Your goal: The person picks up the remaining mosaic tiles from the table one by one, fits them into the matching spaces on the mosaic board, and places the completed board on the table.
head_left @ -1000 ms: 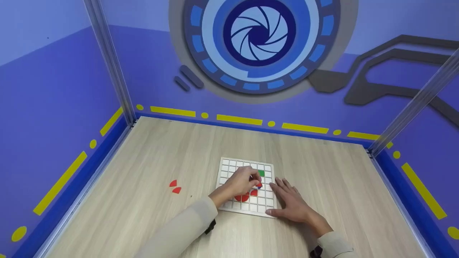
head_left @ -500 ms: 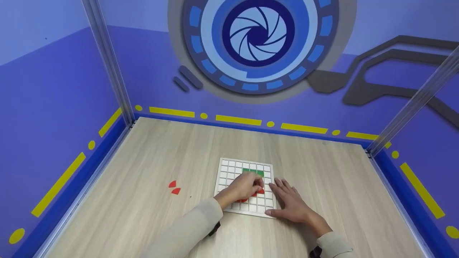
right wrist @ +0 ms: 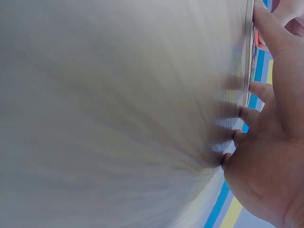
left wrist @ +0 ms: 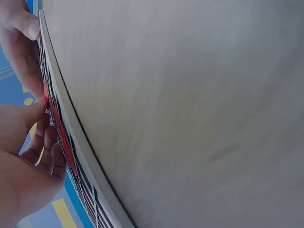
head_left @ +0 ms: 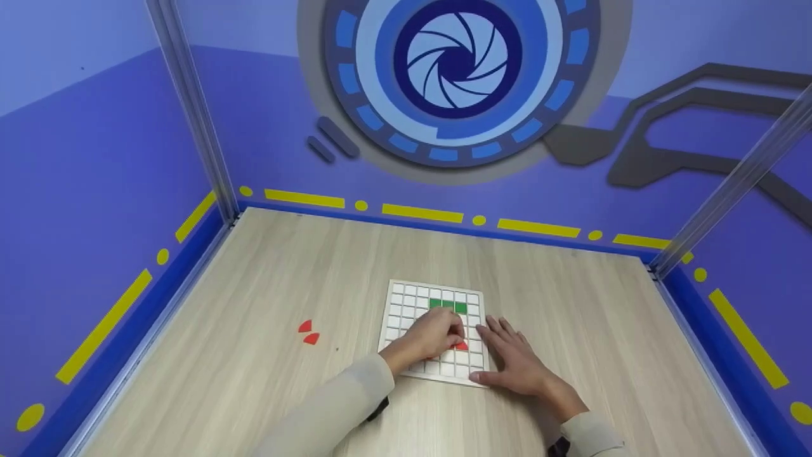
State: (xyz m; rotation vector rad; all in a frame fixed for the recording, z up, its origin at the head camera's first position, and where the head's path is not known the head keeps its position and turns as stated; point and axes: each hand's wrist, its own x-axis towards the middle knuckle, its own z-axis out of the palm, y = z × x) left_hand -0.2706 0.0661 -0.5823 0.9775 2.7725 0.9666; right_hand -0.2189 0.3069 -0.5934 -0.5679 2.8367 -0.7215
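A pale square grid board [head_left: 476, 365] of white tiles lies on the table. My left hand [head_left: 433, 333] reaches over its middle, thumb and fingertips pinching a small red piece [head_left: 462, 346] down at the grid; in the left wrist view, red pieces [left wrist: 64, 137] show along the board under this hand. Three green tiles [head_left: 461, 308] form a row just beyond the knuckles. Against the board's right edge rests my right hand [head_left: 517, 358], fingers spread on the table and thumb at the near right corner. The left hand hides the centre of the grid.
Two loose red quarter-circle pieces [head_left: 311, 339] lie on the wooden table [head_left: 266, 279] left of the board. Blue walls [head_left: 266, 127] with metal corner posts [head_left: 203, 114] enclose the table at the back and sides.
My left hand has shifted slightly right and nearer, uncovering the full green row. The red piece at its fingertips now sits lower on the grid. The right hand has stayed put.
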